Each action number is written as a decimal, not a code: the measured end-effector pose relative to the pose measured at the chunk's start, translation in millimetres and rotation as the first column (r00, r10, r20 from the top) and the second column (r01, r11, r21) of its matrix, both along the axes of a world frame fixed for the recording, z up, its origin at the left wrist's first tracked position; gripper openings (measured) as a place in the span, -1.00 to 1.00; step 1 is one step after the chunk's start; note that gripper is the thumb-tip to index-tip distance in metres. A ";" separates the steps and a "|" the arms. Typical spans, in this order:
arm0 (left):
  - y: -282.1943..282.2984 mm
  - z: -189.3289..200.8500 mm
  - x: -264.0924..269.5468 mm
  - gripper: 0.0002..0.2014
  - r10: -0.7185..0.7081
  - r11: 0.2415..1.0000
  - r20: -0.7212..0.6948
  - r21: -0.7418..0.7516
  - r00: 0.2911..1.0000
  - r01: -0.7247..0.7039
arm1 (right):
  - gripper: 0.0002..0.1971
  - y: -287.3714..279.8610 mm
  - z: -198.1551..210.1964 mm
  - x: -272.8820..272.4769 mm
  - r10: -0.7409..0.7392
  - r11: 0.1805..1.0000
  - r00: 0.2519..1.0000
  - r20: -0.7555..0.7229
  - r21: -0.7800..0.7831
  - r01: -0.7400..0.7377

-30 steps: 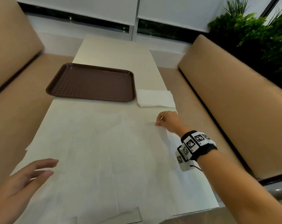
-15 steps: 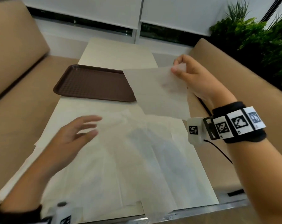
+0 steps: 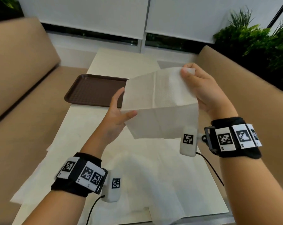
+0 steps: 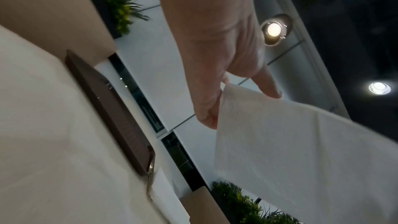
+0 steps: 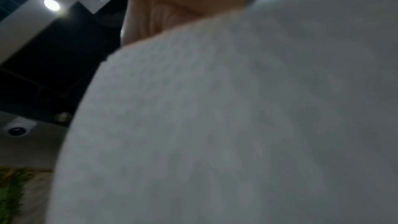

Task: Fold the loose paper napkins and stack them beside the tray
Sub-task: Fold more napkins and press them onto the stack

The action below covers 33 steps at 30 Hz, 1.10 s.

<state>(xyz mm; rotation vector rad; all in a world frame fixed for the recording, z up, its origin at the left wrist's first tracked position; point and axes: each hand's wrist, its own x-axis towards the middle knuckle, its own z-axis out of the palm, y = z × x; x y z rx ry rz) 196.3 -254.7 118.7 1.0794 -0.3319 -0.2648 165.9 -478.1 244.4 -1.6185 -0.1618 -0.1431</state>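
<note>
A white paper napkin [image 3: 160, 109] hangs unfolded in the air above the table. My right hand [image 3: 188, 72] pinches its top right corner between thumb and fingers. My left hand [image 3: 121, 104] is at the napkin's left edge with straight, spread fingers; the thumb lies on the front and the fingers sit behind. In the left wrist view the napkin [image 4: 290, 151] edge runs between thumb and index finger without a tight pinch. The napkin [image 5: 215, 125] fills the right wrist view. Several loose napkins [image 3: 137, 176] lie flat on the table. A folded napkin [image 4: 163, 192] lies beside the brown tray [image 4: 112, 113].
The brown tray [image 3: 95, 90] sits on the far half of the cream table [image 3: 121, 62]. Tan bench seats flank the table on both sides. Green plants [image 3: 259, 43] stand behind the right bench. The table's near edge is at the bottom of the head view.
My right hand has lifted one napkin off the table and raised it in front of me. My left hand has risen from the table to the napkin's left edge.
</note>
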 end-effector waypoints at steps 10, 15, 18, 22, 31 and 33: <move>11.9 15.0 16.1 -0.73 0.328 0.891 0.225 0.250 0.918 -0.380 | -0.31 -21.9 -59.6 -5.4 -0.057 0.998 0.983 -0.176 -0.013 0.056; 15.2 20.5 22.4 -0.87 0.352 0.772 0.383 0.398 0.854 -0.496 | -0.82 -23.0 -63.9 0.2 -0.186 0.927 0.979 -0.081 -0.344 0.148; 14.8 26.4 21.8 -0.93 0.330 0.695 0.519 0.432 0.789 -0.575 | -0.62 -24.2 -69.6 2.9 -0.300 0.700 0.950 0.085 -0.657 0.280; 6.6 38.9 19.3 -0.97 0.194 0.569 0.716 0.475 0.670 -0.672 | -0.43 9.7 -65.4 1.2 -0.058 0.611 0.982 0.182 -0.771 0.179; 8.3 61.6 20.0 -0.92 0.032 0.565 0.724 0.555 0.689 -0.610 | -0.94 20.7 -81.7 26.0 -0.007 0.746 0.987 0.162 -0.657 0.113; 16.0 56.1 24.7 -0.86 0.062 0.618 0.665 0.560 0.744 -0.552 | -0.78 -0.4 -94.7 25.2 -0.017 0.837 0.997 0.078 -0.544 0.057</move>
